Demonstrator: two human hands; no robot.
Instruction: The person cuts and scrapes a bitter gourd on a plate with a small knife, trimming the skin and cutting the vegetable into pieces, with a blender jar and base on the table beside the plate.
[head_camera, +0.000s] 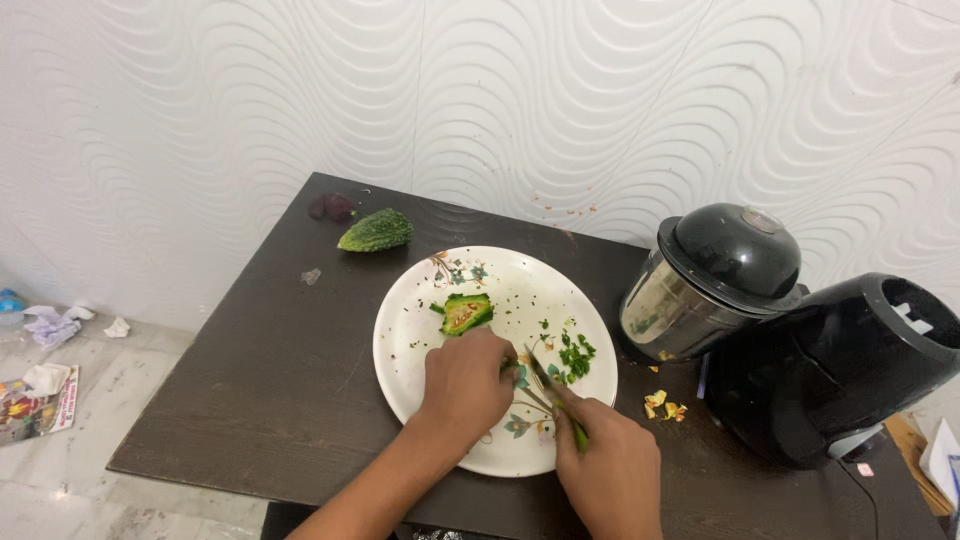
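Head view: left hand (466, 380) pressed on gourd piece (466, 313) on plate (420, 300); right hand (608, 460) gripped knife (545, 380); counter (290, 360).

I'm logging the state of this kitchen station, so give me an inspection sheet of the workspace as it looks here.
Surface: dark table, green flecks near the plate.
Job's things: white floral plate; cut bitter gourd piece, seeds showing; chopped green bits; knife.
Clutter: whole gourd piece and a dark purple item at the far edge; yellow scraps.
Hands: left hand pressed on the plate; right hand gripping the knife.
Cables: one thin cable beside the grinder base.
Surroundings: steel grinder jar, black grinder base, wavy white wall, crumpled papers on the floor.
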